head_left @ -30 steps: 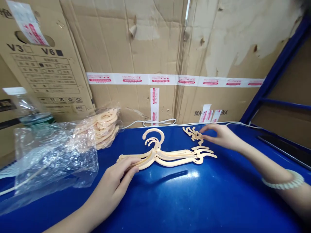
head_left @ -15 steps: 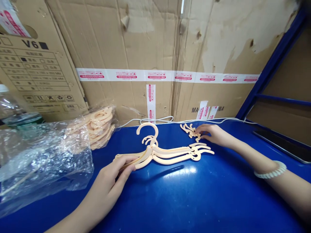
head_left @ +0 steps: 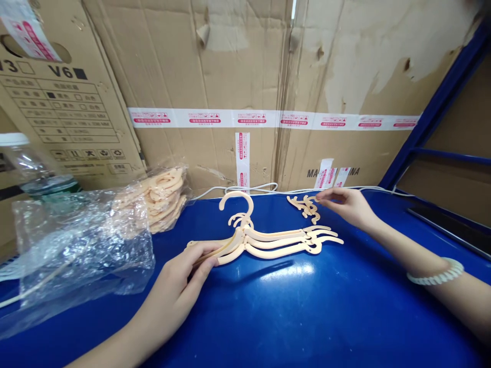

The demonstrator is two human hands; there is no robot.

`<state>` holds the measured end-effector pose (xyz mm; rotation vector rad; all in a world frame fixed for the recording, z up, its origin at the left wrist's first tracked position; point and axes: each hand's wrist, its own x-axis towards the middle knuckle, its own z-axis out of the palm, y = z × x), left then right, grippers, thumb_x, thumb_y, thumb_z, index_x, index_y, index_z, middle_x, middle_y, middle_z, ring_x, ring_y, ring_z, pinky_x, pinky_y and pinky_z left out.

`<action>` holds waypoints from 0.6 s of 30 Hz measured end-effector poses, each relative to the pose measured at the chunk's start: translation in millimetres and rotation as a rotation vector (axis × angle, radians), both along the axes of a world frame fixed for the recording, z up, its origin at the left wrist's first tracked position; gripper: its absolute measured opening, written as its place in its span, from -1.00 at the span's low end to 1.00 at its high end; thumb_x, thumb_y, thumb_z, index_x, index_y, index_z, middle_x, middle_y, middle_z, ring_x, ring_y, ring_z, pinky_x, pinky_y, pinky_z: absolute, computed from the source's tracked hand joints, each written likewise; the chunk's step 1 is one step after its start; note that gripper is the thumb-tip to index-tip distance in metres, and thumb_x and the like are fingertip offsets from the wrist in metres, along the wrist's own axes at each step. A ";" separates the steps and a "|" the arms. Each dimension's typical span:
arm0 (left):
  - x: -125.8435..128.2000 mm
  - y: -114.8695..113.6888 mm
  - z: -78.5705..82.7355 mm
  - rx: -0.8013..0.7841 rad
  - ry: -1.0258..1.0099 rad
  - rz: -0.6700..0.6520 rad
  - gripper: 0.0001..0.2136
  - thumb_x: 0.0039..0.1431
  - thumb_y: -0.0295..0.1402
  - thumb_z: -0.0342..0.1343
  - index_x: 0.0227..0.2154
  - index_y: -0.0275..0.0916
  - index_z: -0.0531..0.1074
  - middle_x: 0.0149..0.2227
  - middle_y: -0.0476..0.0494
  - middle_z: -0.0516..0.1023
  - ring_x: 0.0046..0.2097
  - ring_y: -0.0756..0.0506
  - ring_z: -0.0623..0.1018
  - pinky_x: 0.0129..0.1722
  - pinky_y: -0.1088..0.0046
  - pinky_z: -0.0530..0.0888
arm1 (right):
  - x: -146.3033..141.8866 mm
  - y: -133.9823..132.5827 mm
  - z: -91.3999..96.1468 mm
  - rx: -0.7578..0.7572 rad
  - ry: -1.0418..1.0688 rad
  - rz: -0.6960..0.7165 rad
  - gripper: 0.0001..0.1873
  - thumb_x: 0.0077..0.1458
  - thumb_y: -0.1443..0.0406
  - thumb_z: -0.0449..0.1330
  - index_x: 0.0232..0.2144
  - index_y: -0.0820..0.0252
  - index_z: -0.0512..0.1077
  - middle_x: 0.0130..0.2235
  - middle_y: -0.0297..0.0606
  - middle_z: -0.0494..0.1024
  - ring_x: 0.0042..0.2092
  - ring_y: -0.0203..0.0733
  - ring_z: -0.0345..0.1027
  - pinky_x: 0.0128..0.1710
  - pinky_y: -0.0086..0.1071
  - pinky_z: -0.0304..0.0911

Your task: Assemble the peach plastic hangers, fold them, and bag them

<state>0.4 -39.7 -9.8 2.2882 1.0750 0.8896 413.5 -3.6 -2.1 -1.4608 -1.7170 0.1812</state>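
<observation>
At the near side, the blue table [head_left: 291, 317] is glossy and reflects light. The left hand [head_left: 187, 268] comes over it, with thumb and fingers closed around one arm of the cream hangers [head_left: 280, 250]. These hangers lie together at the middle of the table, their hooks pointing away from the person and their other arms stretching to the right. On the left there is a crumpled clear plastic bag [head_left: 88, 255].

Farther, the right hand [head_left: 349, 207], with a pale coiled band [head_left: 437, 274] on its wrist, is at a small pile of curved cream pieces [head_left: 306, 207]. Its thumb and index finger are nearly together at the pile's edge; I cannot tell whether they pinch a piece. A dark flat device [head_left: 452, 230] lies to the right.

Behind, wrapped cream parts [head_left: 163, 199] stand in a stack near a bottle [head_left: 46, 181]. A white cable [head_left: 253, 190] runs before the taped cardboard [head_left: 215, 76].
</observation>
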 end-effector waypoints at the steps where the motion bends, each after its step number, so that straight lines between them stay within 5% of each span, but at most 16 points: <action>1: 0.0 -0.2 0.1 -0.007 -0.005 -0.003 -0.69 0.37 -0.22 -0.09 0.08 -0.09 0.39 0.06 -0.10 0.53 0.04 -0.17 0.53 0.04 0.31 0.45 | -2.5 -1.7 2.1 -0.001 0.080 -0.017 -0.82 0.04 0.14 0.22 -0.34 0.11 0.48 -0.22 -0.13 0.64 -0.17 0.02 0.55 -0.07 -0.06 0.46; 9: 0.9 0.0 0.5 -0.021 -0.029 -0.005 -0.70 0.37 -0.27 -0.07 0.09 -0.07 0.39 0.05 -0.07 0.54 0.01 -0.14 0.55 0.00 0.38 0.47 | -32.6 -20.0 20.2 -0.009 0.698 0.004 -0.73 -0.14 0.12 0.41 -0.38 0.06 0.50 -0.33 -0.29 0.60 -0.28 -0.09 0.54 -0.06 -0.11 0.45; 18: 2.5 -0.4 2.0 -0.059 -0.035 0.001 -0.71 0.37 -0.28 -0.08 0.06 -0.10 0.41 0.05 -0.08 0.54 0.03 -0.15 0.52 0.03 0.36 0.44 | -47.3 -28.8 18.3 -0.134 0.825 0.054 -0.61 -0.22 0.22 0.46 -0.27 0.00 0.49 -0.33 -0.34 0.58 -0.31 -0.14 0.52 -0.07 -0.15 0.49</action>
